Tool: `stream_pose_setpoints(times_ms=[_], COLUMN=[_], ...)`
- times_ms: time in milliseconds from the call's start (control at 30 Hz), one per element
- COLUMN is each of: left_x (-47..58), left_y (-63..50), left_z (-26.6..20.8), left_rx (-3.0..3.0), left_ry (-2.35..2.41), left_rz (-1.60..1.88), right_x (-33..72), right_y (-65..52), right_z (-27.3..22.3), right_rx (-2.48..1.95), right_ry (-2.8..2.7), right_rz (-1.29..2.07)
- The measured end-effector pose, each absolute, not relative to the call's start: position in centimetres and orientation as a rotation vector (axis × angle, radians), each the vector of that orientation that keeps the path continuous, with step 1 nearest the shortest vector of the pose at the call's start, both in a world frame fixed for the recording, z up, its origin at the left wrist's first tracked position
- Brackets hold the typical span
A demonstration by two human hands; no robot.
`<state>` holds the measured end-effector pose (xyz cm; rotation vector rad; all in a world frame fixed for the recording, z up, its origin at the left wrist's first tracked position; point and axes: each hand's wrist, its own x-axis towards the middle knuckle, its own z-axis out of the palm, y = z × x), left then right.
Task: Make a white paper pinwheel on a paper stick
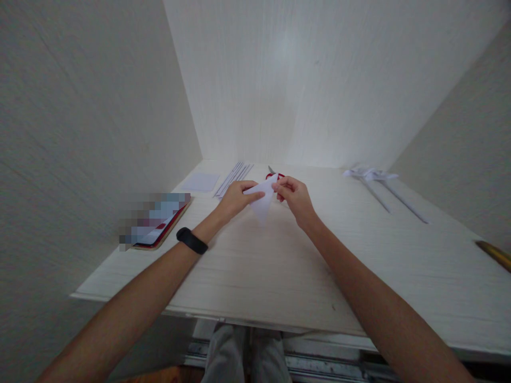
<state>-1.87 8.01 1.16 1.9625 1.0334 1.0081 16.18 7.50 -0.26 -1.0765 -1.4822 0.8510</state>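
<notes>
Head view. The left forearm enters from the lower left, with a black wristband (192, 241) at the wrist. The right forearm enters from the lower right. Both hands meet near the center, in front of the person and over the white table (255, 276).

The left hand (238, 198) grips a folded white paper (261, 208) at its left side: the thumb lies extended across the near face, pointing right, with the fingers behind. The right hand (293, 198) pinches the paper near its upper right corner between thumb and forefinger; the remaining fingers are curled. The paper is tilted, one pointed corner directed downward.

Red-handled scissors (269, 176) lie just behind the paper, partly hidden. Thin white strips (232, 180) and a flat white sheet (200, 182) lie beyond and left of the left hand. A white paper assembly (369, 173) with two rods lies well to the right of the right hand.

Markings: the flat red-edged object (159, 221) at the left is pixelated; any writing on it is unreadable.
</notes>
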Motion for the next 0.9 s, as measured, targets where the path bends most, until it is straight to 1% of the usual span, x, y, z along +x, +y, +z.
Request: stream_pose_setpoints(times_ms=[500,900], left_x=[-1.8,-1.6], left_y=[7.8,7.5], left_z=[1.4,2.0], left_rx=[1.983,1.901], left_ry=[0.993,0.954], left_rz=[0.962,1.011], right_x=[16.1,16.1], right_y=[6.8,6.5], right_z=[0.5,0.9], right_rx=[-0.981,-0.902], right_ry=[-1.441,-1.414], right_rz=[0.895,0.887])
